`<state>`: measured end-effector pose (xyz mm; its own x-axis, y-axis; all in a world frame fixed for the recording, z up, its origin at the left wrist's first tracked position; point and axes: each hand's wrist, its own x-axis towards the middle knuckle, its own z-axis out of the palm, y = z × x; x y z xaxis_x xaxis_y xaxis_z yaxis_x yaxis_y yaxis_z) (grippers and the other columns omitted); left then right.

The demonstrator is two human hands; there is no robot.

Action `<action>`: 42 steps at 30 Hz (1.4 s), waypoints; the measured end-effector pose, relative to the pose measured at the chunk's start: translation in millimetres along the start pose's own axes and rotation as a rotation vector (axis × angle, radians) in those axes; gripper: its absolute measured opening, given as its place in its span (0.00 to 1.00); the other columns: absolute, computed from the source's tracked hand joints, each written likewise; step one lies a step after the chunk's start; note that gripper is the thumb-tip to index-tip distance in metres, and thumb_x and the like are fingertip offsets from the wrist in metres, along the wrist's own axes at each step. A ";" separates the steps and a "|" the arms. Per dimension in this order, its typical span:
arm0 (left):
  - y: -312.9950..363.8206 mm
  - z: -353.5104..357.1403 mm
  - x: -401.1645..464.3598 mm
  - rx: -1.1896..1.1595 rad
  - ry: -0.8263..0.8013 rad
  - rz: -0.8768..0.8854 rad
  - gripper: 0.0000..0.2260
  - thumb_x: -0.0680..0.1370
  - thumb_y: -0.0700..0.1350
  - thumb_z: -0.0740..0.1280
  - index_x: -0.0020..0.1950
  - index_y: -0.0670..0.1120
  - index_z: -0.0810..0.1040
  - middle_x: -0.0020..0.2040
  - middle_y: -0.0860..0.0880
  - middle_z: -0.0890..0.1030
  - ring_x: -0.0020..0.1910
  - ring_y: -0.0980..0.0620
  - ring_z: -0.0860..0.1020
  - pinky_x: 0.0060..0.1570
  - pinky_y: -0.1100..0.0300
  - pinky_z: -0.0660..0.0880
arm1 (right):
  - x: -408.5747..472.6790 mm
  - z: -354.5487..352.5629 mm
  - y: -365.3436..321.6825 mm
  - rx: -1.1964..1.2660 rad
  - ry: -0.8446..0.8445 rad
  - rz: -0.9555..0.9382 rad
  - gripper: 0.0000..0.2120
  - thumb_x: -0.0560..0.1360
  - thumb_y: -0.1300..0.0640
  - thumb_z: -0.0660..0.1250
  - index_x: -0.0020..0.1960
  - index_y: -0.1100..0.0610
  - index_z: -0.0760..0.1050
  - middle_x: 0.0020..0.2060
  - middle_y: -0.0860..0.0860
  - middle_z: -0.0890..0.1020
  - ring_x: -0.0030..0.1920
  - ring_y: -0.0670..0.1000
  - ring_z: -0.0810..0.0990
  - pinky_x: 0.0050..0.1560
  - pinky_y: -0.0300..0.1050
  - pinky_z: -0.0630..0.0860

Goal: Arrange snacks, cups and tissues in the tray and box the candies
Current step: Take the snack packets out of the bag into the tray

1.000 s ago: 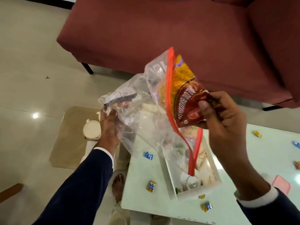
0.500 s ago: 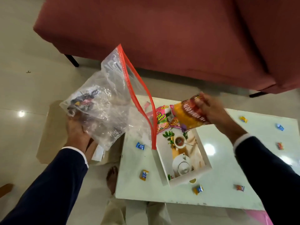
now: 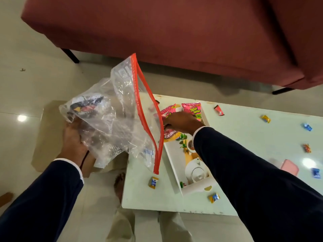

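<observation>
My left hand grips a clear zip bag with an orange-red seal, held up left of the table; a dark packet shows inside it. My right hand lies over a red and yellow snack packet at the far end of the white tray, fingers closed on its top. Two pink snack packets lie in the tray just beyond. The tray's floor bears a teapot and cup print. Wrapped candies, such as one by the tray and another at the front, are scattered on the table.
The white low table carries a pink box at the right and more candies. A dark red sofa stands behind it. A beige mat lies on the floor to the left. My bare foot is under the table edge.
My right hand drew the red and yellow packet out of the bag, carried it down and set it in the tray next to the pink packets. The bag swung left with my left hand.
</observation>
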<state>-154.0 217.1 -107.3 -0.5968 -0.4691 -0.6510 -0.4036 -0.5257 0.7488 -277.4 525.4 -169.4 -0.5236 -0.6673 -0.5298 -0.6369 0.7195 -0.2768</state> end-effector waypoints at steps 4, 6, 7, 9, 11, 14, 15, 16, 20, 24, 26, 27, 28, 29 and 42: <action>-2.3 6.9 2.9 -0.041 0.071 -0.032 0.16 0.83 0.49 0.63 0.69 0.45 0.76 0.57 0.44 0.85 0.42 0.46 0.84 0.31 0.55 0.81 | -10.6 8.0 8.8 -0.014 0.146 0.044 0.26 0.74 0.54 0.75 0.70 0.49 0.73 0.64 0.50 0.82 0.60 0.54 0.82 0.61 0.51 0.77; -3.2 11.0 4.7 -0.062 0.034 -0.013 0.12 0.84 0.46 0.63 0.65 0.43 0.77 0.49 0.48 0.86 0.39 0.49 0.85 0.32 0.56 0.82 | -16.8 19.9 12.4 -0.142 0.198 0.085 0.29 0.74 0.58 0.74 0.72 0.52 0.69 0.66 0.53 0.80 0.61 0.57 0.80 0.66 0.57 0.73; -3.8 13.3 4.4 -0.070 0.015 -0.019 0.14 0.83 0.46 0.65 0.67 0.43 0.77 0.54 0.47 0.86 0.46 0.47 0.86 0.41 0.51 0.84 | -19.0 25.8 13.8 -0.147 0.208 0.107 0.29 0.74 0.61 0.73 0.72 0.53 0.67 0.65 0.54 0.79 0.61 0.58 0.80 0.66 0.58 0.73; -7.9 11.9 2.6 -0.093 -0.020 -0.062 0.20 0.82 0.49 0.67 0.72 0.45 0.75 0.68 0.42 0.80 0.63 0.38 0.81 0.61 0.38 0.78 | -20.7 32.6 15.0 -0.032 0.217 0.133 0.28 0.75 0.67 0.69 0.72 0.52 0.68 0.61 0.53 0.81 0.57 0.57 0.82 0.57 0.55 0.79; -10.5 9.4 5.0 -0.031 -0.030 -0.065 0.22 0.82 0.53 0.67 0.73 0.46 0.74 0.71 0.37 0.76 0.68 0.33 0.77 0.67 0.32 0.72 | -19.7 32.5 17.6 0.045 0.240 0.133 0.26 0.76 0.68 0.68 0.69 0.49 0.71 0.57 0.51 0.83 0.52 0.55 0.84 0.46 0.48 0.82; -7.5 11.3 9.5 0.066 0.034 0.001 0.20 0.84 0.51 0.64 0.73 0.43 0.75 0.59 0.37 0.82 0.54 0.42 0.86 0.53 0.46 0.83 | -14.3 25.0 25.8 -0.022 0.246 0.073 0.28 0.74 0.68 0.71 0.69 0.47 0.73 0.62 0.48 0.83 0.56 0.53 0.83 0.53 0.46 0.79; -5.9 14.0 11.5 0.075 0.055 0.025 0.20 0.85 0.49 0.62 0.73 0.40 0.74 0.52 0.41 0.83 0.43 0.50 0.87 0.42 0.57 0.84 | -12.6 21.4 28.9 -0.056 0.236 0.045 0.30 0.73 0.69 0.71 0.70 0.48 0.73 0.63 0.48 0.82 0.58 0.53 0.82 0.57 0.48 0.78; -4.6 16.1 13.0 0.065 0.060 0.035 0.20 0.85 0.48 0.61 0.73 0.39 0.73 0.48 0.45 0.82 0.36 0.55 0.85 0.35 0.63 0.81 | -11.4 17.0 31.3 -0.105 0.221 0.021 0.31 0.72 0.71 0.71 0.69 0.49 0.74 0.64 0.49 0.81 0.60 0.54 0.81 0.60 0.51 0.77; -6.1 10.8 13.8 -0.025 -0.059 0.002 0.20 0.80 0.53 0.67 0.66 0.42 0.75 0.48 0.48 0.82 0.39 0.52 0.85 0.37 0.58 0.82 | -9.2 8.1 32.5 -0.258 0.166 -0.022 0.29 0.70 0.72 0.71 0.67 0.50 0.77 0.62 0.48 0.82 0.59 0.55 0.80 0.55 0.52 0.77; -11.9 7.0 17.8 -0.086 -0.096 -0.013 0.14 0.78 0.49 0.68 0.61 0.44 0.77 0.41 0.51 0.83 0.36 0.53 0.83 0.35 0.60 0.82 | -7.8 19.7 24.8 -0.086 0.157 0.048 0.21 0.73 0.70 0.70 0.62 0.53 0.80 0.56 0.50 0.83 0.54 0.54 0.82 0.45 0.47 0.80; -16.7 4.6 21.8 -0.082 -0.035 -0.019 0.14 0.82 0.46 0.67 0.65 0.40 0.78 0.48 0.47 0.85 0.45 0.48 0.85 0.47 0.54 0.83 | -6.9 21.7 23.2 -0.003 0.199 0.078 0.17 0.73 0.69 0.71 0.58 0.54 0.81 0.52 0.51 0.84 0.51 0.54 0.83 0.43 0.46 0.80; -19.0 3.8 22.8 -0.093 -0.017 -0.039 0.17 0.82 0.46 0.67 0.69 0.40 0.77 0.54 0.44 0.83 0.52 0.43 0.83 0.55 0.48 0.82 | -8.0 20.3 23.6 0.029 0.212 0.087 0.15 0.74 0.67 0.71 0.57 0.54 0.81 0.51 0.51 0.84 0.50 0.54 0.83 0.44 0.47 0.81; -20.7 3.0 23.5 -0.104 -0.004 -0.055 0.19 0.82 0.46 0.68 0.71 0.41 0.76 0.58 0.43 0.82 0.56 0.41 0.82 0.59 0.44 0.80 | -10.3 16.5 23.9 0.053 0.207 0.099 0.13 0.74 0.65 0.72 0.57 0.54 0.81 0.51 0.51 0.83 0.51 0.54 0.82 0.47 0.49 0.81; -21.4 3.5 24.0 -0.115 -0.002 -0.066 0.20 0.81 0.46 0.69 0.72 0.42 0.75 0.61 0.43 0.81 0.57 0.40 0.82 0.58 0.43 0.80 | -13.7 10.0 24.0 0.067 0.192 0.110 0.13 0.74 0.62 0.72 0.58 0.54 0.81 0.52 0.51 0.83 0.52 0.54 0.81 0.50 0.51 0.81; -2.5 24.4 26.2 -0.202 0.003 0.004 0.26 0.81 0.43 0.70 0.77 0.48 0.66 0.67 0.38 0.80 0.51 0.38 0.85 0.46 0.37 0.82 | -116.7 -122.8 -72.5 1.129 0.175 0.000 0.19 0.79 0.73 0.60 0.65 0.59 0.77 0.56 0.55 0.84 0.51 0.56 0.86 0.53 0.53 0.83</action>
<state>-185.5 223.4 -123.2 -0.5961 -0.4730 -0.6487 -0.2540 -0.6554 0.7113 -239.6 527.4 10.9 -0.6512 -0.6217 -0.4352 0.1886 0.4228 -0.8864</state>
